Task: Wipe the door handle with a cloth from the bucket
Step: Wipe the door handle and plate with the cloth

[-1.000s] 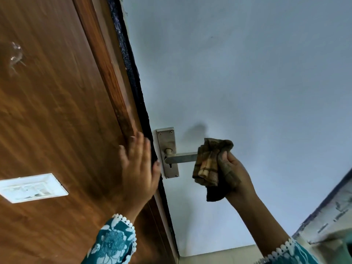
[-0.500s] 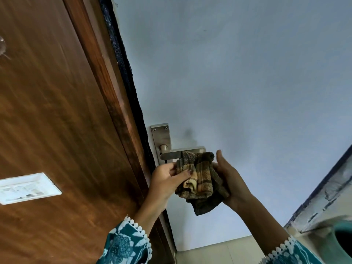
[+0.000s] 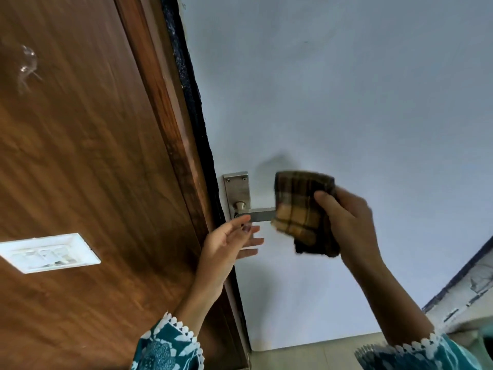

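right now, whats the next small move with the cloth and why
Probably draw the cloth along the lever toward the backplate. The right hand grips it over the lever's outer end only, so the inner stretch shows bare. The left hand hovers open below, holding nothing.

No legible text, label, brand, number or sign appears in the view. The metal backplate of the door handle (image 3: 237, 188) bears no readable marking. The white switch plate (image 3: 49, 252) on the wooden panel shows no readable lettering. The checked cloth (image 3: 301, 209) carries only a woven pattern.
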`<state>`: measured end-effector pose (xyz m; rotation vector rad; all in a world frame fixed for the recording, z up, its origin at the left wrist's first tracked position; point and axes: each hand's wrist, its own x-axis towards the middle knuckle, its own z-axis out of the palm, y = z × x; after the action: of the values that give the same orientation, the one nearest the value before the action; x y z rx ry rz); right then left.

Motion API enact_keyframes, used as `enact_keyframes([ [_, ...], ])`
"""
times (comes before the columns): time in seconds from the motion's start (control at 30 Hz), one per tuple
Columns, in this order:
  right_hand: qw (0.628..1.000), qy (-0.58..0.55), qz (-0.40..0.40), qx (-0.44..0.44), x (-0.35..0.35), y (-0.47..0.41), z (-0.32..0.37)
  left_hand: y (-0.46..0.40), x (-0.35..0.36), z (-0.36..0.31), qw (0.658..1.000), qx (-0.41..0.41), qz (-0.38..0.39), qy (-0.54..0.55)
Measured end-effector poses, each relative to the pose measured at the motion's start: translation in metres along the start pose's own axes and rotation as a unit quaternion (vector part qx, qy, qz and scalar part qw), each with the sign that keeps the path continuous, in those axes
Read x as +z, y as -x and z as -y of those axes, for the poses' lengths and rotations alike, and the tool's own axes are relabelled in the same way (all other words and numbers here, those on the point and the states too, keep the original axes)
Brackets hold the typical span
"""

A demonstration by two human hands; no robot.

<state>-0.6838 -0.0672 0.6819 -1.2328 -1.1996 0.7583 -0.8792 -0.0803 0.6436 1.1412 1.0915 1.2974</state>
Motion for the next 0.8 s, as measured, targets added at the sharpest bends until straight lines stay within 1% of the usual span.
enact_keyframes([
  [0.03,0.993,0.049,-0.02,-0.103,0.006,0.002,0.008,0.0,-0.003,-0.003,0.999,0.045,-0.024,-0.014],
  [0.07,0.977,0.095,-0.023,-0.192,0.016,0.003,0.012,0.0,-0.005,-0.005,0.995,0.087,-0.046,-0.024],
  [0.1,0.951,0.153,-0.007,-0.27,0.028,0.001,0.008,0.0,-0.008,-0.007,0.99,0.121,-0.067,-0.037],
  [0.13,0.911,0.234,0.022,-0.34,0.043,-0.001,-0.005,-0.001,-0.011,-0.009,0.985,0.145,-0.087,-0.048],
  [0.17,0.861,0.318,0.047,-0.393,0.057,-0.003,-0.024,-0.001,-0.013,-0.01,0.98,0.161,-0.104,-0.059],
  [0.2,0.817,0.385,0.073,-0.423,0.069,-0.002,-0.044,-0.001,-0.015,-0.012,0.975,0.174,-0.116,-0.07],
  [0.23,0.787,0.431,0.104,-0.43,0.077,0.001,-0.06,0.0,-0.017,-0.014,0.971,0.189,-0.124,-0.082],
  [0.27,0.768,0.459,0.128,-0.428,0.082,0.004,-0.067,0.002,-0.019,-0.016,0.966,0.203,-0.129,-0.097],
  [0.33,0.761,0.476,0.145,-0.417,0.085,0.007,-0.065,0.006,-0.025,-0.017,0.955,0.229,-0.146,-0.121],
  [0.4,0.766,0.472,0.124,-0.419,0.086,0.0,-0.056,0.01,-0.033,-0.017,0.94,0.263,-0.172,-0.135],
  [0.47,0.756,0.496,0.114,-0.411,0.09,-0.012,-0.053,0.011,-0.04,-0.015,0.911,0.321,-0.2,-0.166],
  [0.5,0.751,0.514,0.117,-0.398,0.094,-0.016,-0.055,0.009,-0.043,-0.016,0.888,0.36,-0.214,-0.188],
  [0.53,0.748,0.528,0.116,-0.386,0.098,-0.016,-0.06,0.006,-0.047,-0.016,0.857,0.402,-0.232,-0.222],
  [0.6,0.745,0.542,0.098,-0.376,0.106,-0.014,-0.069,-0.005,-0.054,-0.015,0.771,0.464,-0.28,-0.333],
  [0.63,0.748,0.54,0.086,-0.376,0.109,-0.014,-0.072,-0.014,-0.057,-0.012,0.73,0.471,-0.305,-0.39],
  [0.67,0.751,0.535,0.077,-0.38,0.11,-0.015,-0.074,-0.023,-0.059,-0.01,0.702,0.459,-0.325,-0.436],
  [0.7,0.752,0.53,0.073,-0.384,0.11,-0.017,-0.074,-0.031,-0.06,-0.007,0.689,0.439,-0.337,-0.469],
  [0.8,0.732,0.527,0.059,-0.426,0.102,-0.026,-0.082,-0.053,-0.066,0.005,0.664,0.406,-0.33,-0.534],
])
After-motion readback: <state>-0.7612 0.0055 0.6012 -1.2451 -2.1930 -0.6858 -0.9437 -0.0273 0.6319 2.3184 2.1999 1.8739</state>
